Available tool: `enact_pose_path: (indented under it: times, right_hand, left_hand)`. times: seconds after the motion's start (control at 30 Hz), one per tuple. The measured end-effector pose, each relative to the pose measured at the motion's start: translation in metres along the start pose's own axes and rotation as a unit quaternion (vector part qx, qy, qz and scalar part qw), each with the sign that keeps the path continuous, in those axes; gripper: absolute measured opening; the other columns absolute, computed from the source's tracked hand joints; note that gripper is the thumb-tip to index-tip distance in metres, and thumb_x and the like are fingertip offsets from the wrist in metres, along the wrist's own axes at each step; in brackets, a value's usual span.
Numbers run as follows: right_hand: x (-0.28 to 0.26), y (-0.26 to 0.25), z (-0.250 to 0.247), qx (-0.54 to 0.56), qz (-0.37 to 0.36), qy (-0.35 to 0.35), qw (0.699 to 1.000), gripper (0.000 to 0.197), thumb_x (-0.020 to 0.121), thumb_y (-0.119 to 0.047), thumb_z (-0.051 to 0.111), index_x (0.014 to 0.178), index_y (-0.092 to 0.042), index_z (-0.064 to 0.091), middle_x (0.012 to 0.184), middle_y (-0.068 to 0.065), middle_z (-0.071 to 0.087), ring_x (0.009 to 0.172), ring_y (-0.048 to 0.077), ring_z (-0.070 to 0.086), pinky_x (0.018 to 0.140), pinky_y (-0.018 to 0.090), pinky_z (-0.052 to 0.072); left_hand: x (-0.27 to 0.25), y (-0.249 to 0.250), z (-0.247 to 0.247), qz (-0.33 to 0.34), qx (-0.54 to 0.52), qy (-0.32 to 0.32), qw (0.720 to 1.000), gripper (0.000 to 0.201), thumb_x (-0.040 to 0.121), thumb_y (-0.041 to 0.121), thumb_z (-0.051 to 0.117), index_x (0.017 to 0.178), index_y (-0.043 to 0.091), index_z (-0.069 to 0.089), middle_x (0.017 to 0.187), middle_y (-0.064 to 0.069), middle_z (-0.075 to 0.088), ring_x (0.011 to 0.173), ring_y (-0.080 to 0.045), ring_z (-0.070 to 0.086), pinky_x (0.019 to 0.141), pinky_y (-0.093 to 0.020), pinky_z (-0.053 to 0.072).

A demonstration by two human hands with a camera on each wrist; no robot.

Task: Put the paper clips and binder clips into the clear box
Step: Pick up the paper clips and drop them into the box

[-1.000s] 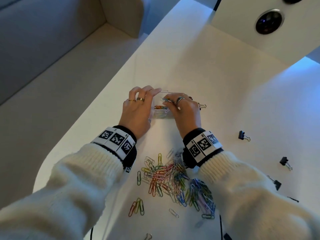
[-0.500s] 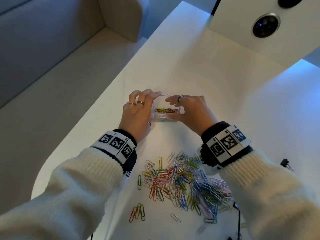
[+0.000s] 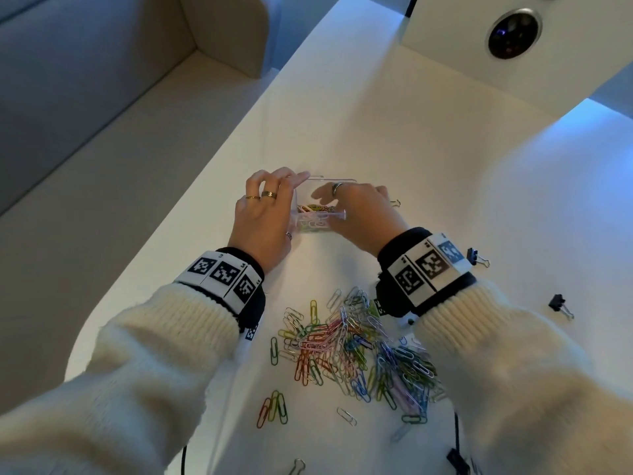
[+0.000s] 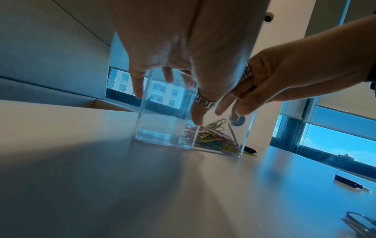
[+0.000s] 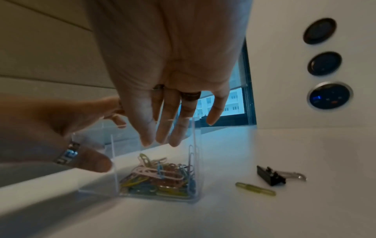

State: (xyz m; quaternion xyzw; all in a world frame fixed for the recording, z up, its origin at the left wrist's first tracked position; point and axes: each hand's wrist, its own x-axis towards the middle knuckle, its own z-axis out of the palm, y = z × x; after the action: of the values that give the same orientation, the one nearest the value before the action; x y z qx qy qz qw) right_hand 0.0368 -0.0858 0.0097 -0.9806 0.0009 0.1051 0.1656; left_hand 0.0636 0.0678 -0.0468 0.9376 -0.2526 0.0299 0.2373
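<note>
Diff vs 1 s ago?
The right hand went from fingers curled down over the clear box to straight above it, wrist swung right. The left hand stays gripping the box; the paper clip pile is unchanged.

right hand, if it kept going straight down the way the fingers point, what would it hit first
Most likely the heap of paper clips inside the clear box. The right hand has its fingertips straight and pointing down into the open top, with nothing between them and the clips, though depth is hard to judge.
</note>
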Motion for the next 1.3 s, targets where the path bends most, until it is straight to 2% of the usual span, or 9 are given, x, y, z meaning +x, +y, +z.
enact_pose_path:
  times: [0.13,0.27,0.47,0.7,0.9,1.03,1.13,1.23,1.3]
  right_hand:
    - [-0.001,-0.003,0.006,-0.087,-0.014,-0.057,0.994,0.020,0.090,-0.013,0.040,0.096,-0.019,0.059,0.090,-0.005,0.057,0.104,0.018,0.050,0.093,0.039,0.026]
    - [-0.001,-0.001,0.013,-0.155,-0.029,-0.018,0.987,0.024,0.091,-0.017,0.041,0.104,-0.019,0.061,0.109,-0.005,0.059,0.116,0.019,0.043,0.096,0.042,0.027]
    - [-0.035,0.033,0.000,0.211,0.042,0.242,0.946,0.017,0.091,-0.019,0.052,0.099,-0.013,0.066,0.100,0.002,0.068,0.085,0.008,0.057,0.078,0.010,0.039]
    - [-0.038,0.056,0.034,-0.057,0.059,-0.083,0.993,0.043,0.099,-0.021,0.027,0.139,-0.008,0.034,0.154,-0.001,0.018,0.140,0.015,0.020,0.110,0.040,0.029]
    - [-0.080,0.047,0.037,-0.078,0.005,-0.123,0.989,0.035,0.097,-0.021,0.031,0.123,-0.009,0.051,0.149,0.000,0.033,0.133,0.016,0.036,0.104,0.040,0.038]
    - [-0.117,0.049,0.036,0.030,-0.010,-0.075,0.997,0.034,0.097,-0.029,0.038,0.128,-0.024,0.052,0.137,-0.008,0.048,0.121,0.010,0.048,0.104,0.036,0.039]
    - [-0.137,0.061,0.033,0.090,0.054,-0.016,0.994,0.031,0.095,-0.028,0.043,0.123,-0.024,0.055,0.128,-0.006,0.051,0.111,0.014,0.052,0.098,0.030,0.041]
    - [-0.154,0.076,0.032,0.120,0.150,0.011,0.981,0.026,0.094,-0.025,0.046,0.118,-0.022,0.055,0.113,-0.005,0.043,0.108,0.018,0.049,0.090,0.025,0.037]
    - [-0.163,0.083,0.035,0.109,0.192,-0.037,0.975,0.025,0.094,-0.022,0.045,0.117,-0.015,0.054,0.106,-0.009,0.033,0.110,0.021,0.045,0.090,0.026,0.036]
  left_hand:
    - [0.000,0.003,-0.004,-0.018,0.002,-0.024,1.000,0.085,0.066,-0.002,0.069,0.141,0.019,0.032,0.138,-0.005,0.038,0.123,-0.022,0.018,0.083,-0.044,0.043]
    - [0.000,0.003,-0.003,-0.009,-0.010,-0.009,1.000,0.084,0.065,-0.005,0.066,0.139,0.017,0.035,0.136,-0.007,0.040,0.121,-0.023,0.021,0.082,-0.048,0.045]
    - [0.004,-0.001,0.000,0.011,0.012,0.006,1.000,0.085,0.062,0.000,0.074,0.136,0.016,0.035,0.131,-0.010,0.045,0.115,-0.024,0.023,0.071,-0.045,0.048]
    - [0.010,0.002,0.000,-0.022,0.015,-0.016,1.000,0.082,0.071,0.001,0.069,0.141,0.016,0.030,0.138,-0.008,0.036,0.123,-0.027,0.022,0.082,-0.050,0.044]
    - [0.013,0.005,-0.005,-0.016,0.028,-0.038,0.999,0.079,0.075,0.005,0.065,0.143,0.016,0.026,0.141,-0.008,0.032,0.129,-0.033,0.022,0.093,-0.055,0.040]
    - [0.005,0.015,-0.028,-0.013,0.019,-0.039,0.999,0.076,0.079,0.020,0.065,0.143,0.019,0.024,0.151,-0.005,0.021,0.141,-0.029,0.008,0.109,-0.062,0.009]
    - [-0.023,0.021,-0.052,0.081,0.025,0.021,0.996,0.064,0.079,0.020,0.064,0.136,0.014,0.036,0.141,-0.010,0.036,0.131,-0.028,0.025,0.105,-0.055,0.027]
    - [-0.064,0.025,-0.068,0.051,0.009,-0.196,0.979,0.047,0.086,0.034,0.058,0.128,0.024,0.041,0.124,0.002,0.047,0.104,-0.014,0.047,0.085,-0.029,0.041]
    - [-0.087,0.022,-0.066,0.003,0.053,-0.393,0.918,0.054,0.080,0.054,0.057,0.126,0.033,0.036,0.116,0.012,0.047,0.093,-0.006,0.048,0.082,-0.025,0.044]
